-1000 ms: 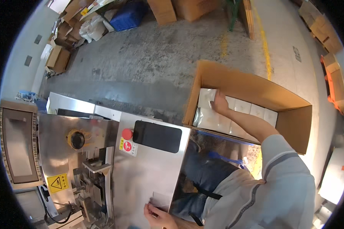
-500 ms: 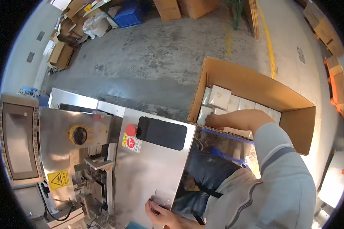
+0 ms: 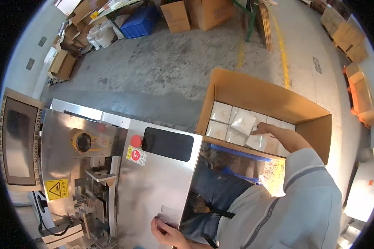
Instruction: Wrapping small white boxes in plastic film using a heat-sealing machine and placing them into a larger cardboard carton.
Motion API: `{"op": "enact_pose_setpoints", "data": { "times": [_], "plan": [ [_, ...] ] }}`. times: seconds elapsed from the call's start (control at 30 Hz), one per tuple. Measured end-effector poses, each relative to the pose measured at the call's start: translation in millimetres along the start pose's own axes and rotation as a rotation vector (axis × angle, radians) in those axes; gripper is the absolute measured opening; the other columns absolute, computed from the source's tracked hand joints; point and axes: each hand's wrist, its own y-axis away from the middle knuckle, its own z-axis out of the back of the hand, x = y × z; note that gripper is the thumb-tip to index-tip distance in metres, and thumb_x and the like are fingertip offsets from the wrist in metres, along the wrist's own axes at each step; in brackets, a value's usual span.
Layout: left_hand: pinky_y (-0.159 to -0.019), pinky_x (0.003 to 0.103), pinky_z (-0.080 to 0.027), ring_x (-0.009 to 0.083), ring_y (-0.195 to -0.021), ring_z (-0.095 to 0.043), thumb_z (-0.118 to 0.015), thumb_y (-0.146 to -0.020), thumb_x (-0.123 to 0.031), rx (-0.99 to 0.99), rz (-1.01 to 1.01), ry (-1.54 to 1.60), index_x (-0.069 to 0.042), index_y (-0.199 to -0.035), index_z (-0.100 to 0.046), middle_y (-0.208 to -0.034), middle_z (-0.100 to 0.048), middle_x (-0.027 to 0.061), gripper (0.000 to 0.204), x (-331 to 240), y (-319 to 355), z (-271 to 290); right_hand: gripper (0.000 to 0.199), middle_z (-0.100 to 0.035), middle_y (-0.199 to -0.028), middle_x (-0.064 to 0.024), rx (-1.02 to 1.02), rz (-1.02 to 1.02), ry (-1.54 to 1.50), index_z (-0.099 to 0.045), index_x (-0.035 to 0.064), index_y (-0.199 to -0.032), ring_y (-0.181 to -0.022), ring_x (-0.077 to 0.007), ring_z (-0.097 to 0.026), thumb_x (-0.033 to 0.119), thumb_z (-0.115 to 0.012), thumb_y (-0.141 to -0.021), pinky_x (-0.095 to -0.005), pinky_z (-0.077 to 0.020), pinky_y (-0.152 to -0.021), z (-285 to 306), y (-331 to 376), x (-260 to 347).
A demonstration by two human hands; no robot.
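Observation:
My left hand (image 3: 169,233) rests at the near edge of a steel machine top (image 3: 147,186). Its fingers are closed on a small clear plastic bag or film (image 3: 169,214) that lies over the steel. Over to the right, my right hand (image 3: 263,129) reaches into an open cardboard box (image 3: 274,91). Bent fingers touch among white, film-covered square packets; their tips are partly hidden, so whether they grip one is unclear. Beside them, one white packet (image 3: 243,121) lies tilted on top of the others. Flat white packets (image 3: 217,130) fill rows around it.
On the machine top sit a black phone-like slab (image 3: 168,144) and a red push button (image 3: 136,140). Machine parts (image 3: 99,176) and a screen panel (image 3: 20,143) stand at left. Beyond the grey floor are a blue bin (image 3: 140,23) and cartons (image 3: 175,17).
My right hand has moved right inside the box, away from its left end. The tilted packet now lies nearer the middle. My left hand keeps its hold; the view has shifted slightly.

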Motion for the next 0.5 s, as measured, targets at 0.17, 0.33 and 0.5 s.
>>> {"op": "enact_pose_setpoints", "data": {
  "times": [0.17, 0.33, 0.5],
  "plan": [
    [-0.086, 0.036, -0.055, 0.0268, -0.097, -0.068, -0.059, -0.1, -0.01, -0.016, -0.047, 0.008, 0.009, -0.112, -0.065, -0.109, -0.07, 0.0203, 0.023, 1, 0, -2, 0.108, -0.056, -0.138, -0.0249, 0.158, -0.13, 0.079, -0.054, -0.0001, -0.138, -0.128, -0.0366, -0.053, 0.071, -0.081, -0.06, -0.0412, -0.0403, -0.11, 5, 25, -1],
    [-0.087, 0.036, -0.054, 0.0268, -0.097, -0.067, -0.058, -0.1, -0.009, -0.018, -0.04, 0.017, 0.009, -0.112, -0.065, -0.108, -0.07, 0.0201, 0.022, 0, 2, -4, 0.119, -0.054, -0.139, -0.027, 0.194, -0.196, -0.129, -0.049, -0.0094, -0.138, -0.132, -0.0367, -0.05, 0.081, -0.071, -0.063, -0.0399, -0.0381, -0.112, 32, 39, 33],
    [-0.086, 0.036, -0.055, 0.026, -0.096, -0.067, -0.058, -0.101, -0.009, 0.005, 0.049, 0.085, 0.009, -0.113, -0.064, -0.108, -0.069, 0.0199, 0.023, 1, 1, -7, 0.104, -0.062, -0.126, -0.023, 0.132, -0.21, -0.802, -0.05, -0.0141, -0.131, -0.109, -0.0288, -0.066, 0.07, -0.073, -0.074, -0.0369, -0.0528, -0.095, 37, 44, 26]
  ]
}}
